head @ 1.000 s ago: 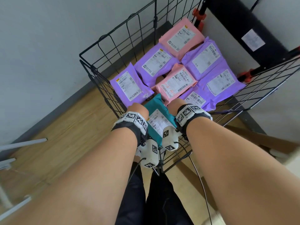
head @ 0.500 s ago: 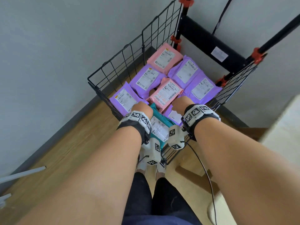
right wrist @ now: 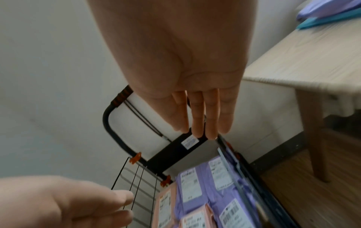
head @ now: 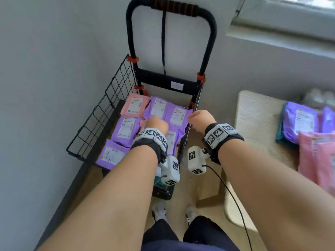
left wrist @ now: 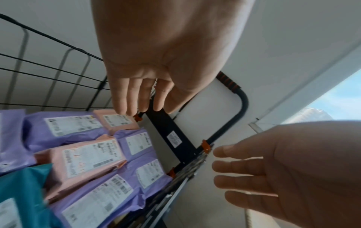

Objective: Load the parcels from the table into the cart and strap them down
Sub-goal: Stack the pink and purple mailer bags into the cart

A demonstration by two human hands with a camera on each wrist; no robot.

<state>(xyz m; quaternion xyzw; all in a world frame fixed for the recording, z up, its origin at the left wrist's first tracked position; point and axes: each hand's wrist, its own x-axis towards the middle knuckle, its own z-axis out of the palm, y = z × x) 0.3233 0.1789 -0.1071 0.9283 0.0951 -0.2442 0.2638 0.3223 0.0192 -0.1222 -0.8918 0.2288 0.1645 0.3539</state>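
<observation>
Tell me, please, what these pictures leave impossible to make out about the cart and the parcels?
- Teal parcel: cut off by the left wrist view's edge; mostly behind the left hand and its arm in the head view.
- Label text: too small and blurred in every view.
- Parcels on the table: cut by the head view's right edge, so uncountable.
- Cart wheels: hidden.
</observation>
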